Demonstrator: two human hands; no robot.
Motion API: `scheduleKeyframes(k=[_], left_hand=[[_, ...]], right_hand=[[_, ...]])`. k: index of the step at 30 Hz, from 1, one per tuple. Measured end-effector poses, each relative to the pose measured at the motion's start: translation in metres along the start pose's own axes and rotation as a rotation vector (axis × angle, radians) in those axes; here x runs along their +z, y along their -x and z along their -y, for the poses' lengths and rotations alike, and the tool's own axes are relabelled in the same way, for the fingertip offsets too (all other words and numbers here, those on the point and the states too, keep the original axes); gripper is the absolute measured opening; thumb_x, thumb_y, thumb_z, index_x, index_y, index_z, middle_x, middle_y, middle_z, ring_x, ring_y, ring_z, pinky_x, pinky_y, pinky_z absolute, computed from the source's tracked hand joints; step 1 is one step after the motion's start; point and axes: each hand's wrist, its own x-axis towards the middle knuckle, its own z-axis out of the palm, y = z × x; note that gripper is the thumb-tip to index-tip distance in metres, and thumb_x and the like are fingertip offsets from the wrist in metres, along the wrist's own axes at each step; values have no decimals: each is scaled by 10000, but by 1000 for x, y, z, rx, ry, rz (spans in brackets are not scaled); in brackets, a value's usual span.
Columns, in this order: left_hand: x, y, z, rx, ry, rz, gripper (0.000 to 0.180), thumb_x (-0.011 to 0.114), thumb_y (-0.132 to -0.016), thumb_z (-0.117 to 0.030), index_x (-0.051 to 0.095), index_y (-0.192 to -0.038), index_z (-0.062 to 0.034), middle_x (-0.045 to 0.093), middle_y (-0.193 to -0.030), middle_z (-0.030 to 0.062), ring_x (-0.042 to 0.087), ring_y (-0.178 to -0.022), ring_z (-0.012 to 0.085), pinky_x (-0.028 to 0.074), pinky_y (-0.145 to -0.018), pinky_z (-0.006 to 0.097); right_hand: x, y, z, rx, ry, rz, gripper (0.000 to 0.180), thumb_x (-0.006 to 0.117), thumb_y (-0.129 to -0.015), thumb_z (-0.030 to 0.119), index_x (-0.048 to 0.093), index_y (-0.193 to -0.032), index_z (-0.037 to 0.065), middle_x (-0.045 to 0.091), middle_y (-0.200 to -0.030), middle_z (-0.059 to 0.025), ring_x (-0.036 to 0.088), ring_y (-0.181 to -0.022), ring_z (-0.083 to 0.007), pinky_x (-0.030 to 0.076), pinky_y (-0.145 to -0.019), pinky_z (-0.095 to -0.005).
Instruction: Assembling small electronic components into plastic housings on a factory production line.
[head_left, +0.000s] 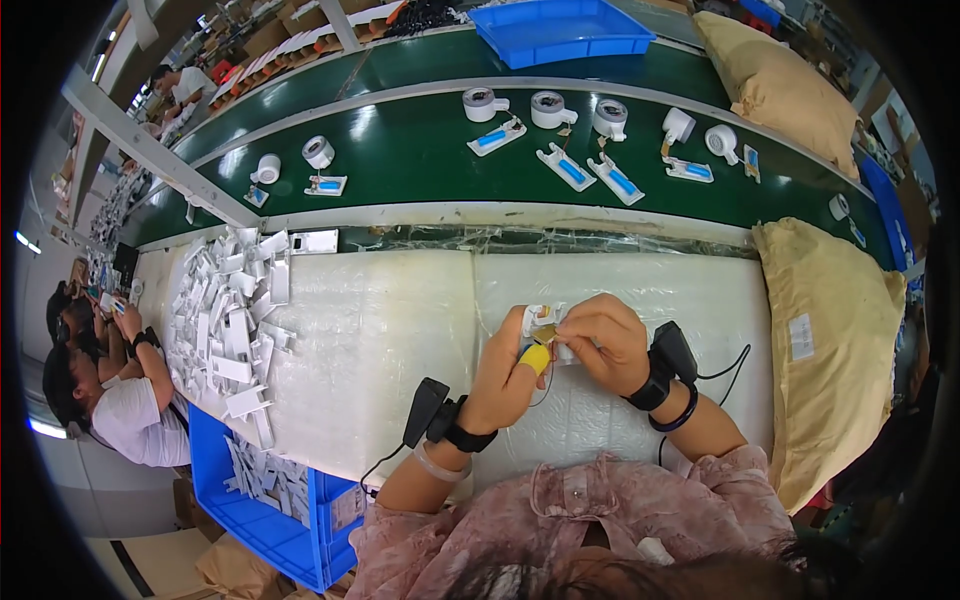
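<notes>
A small white plastic housing (541,316) is gripped in my left hand (500,385), above the padded table. The left thumb wears a yellow cover (535,357) and presses close to the part. My right hand (608,345) meets it from the other side, thumb and forefinger pinched together at the housing. A small golden-brown piece (545,333) shows between the fingertips; its kind is hard to make out. The pinching fingers hide most of what they hold. A thin wire loop hangs below the left hand.
Loose white plastic covers (230,320) form a pile on the table's left. A blue bin (215,460) with more parts stands below. Behind, a green conveyor (400,150) carries round white devices with blue cells. A brown sack (835,350) stands right; co-workers (135,410) sit left.
</notes>
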Motion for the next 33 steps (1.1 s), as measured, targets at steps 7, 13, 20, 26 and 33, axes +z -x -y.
scheduleKeyframes(k=[7,13,20,26,33], left_hand=[[12,1,9,77,-43,-8,396,542,-940,-101,435,-1306,6,581,-794,44,511,-608,70,423,-535,232],[22,-1,14,44,-105,-38,406,519,-944,-66,431,-1334,-1,593,-791,50,509,-564,84,431,-536,240],[30,-3,10,35,-167,-5,377,491,-1005,-145,420,-1342,8,547,-834,30,513,-651,67,446,-559,215],[36,-6,8,70,-226,8,389,493,-1004,-144,413,-1352,10,546,-843,26,501,-647,64,439,-568,214],[44,-6,14,75,-214,-9,378,487,-1004,-132,420,-1347,10,549,-837,29,499,-640,64,434,-556,213]], right_hand=[[-9,1,1,9,-8,-12,232,739,-705,-24,679,-904,77,654,-877,-64,619,-775,-253,469,-671,-342],[-18,4,-2,11,-10,-9,228,732,-714,-22,671,-907,82,656,-867,-57,617,-768,-249,466,-667,-343],[-29,5,-7,-16,-22,19,211,727,-726,-16,667,-902,82,655,-864,-55,616,-763,-251,470,-661,-344],[-38,6,-11,-3,-43,61,212,720,-723,-23,665,-902,76,651,-868,-64,613,-768,-258,480,-674,-349],[-41,12,-10,-5,-26,48,228,718,-709,-31,659,-904,72,641,-865,-70,606,-759,-260,475,-663,-353]])
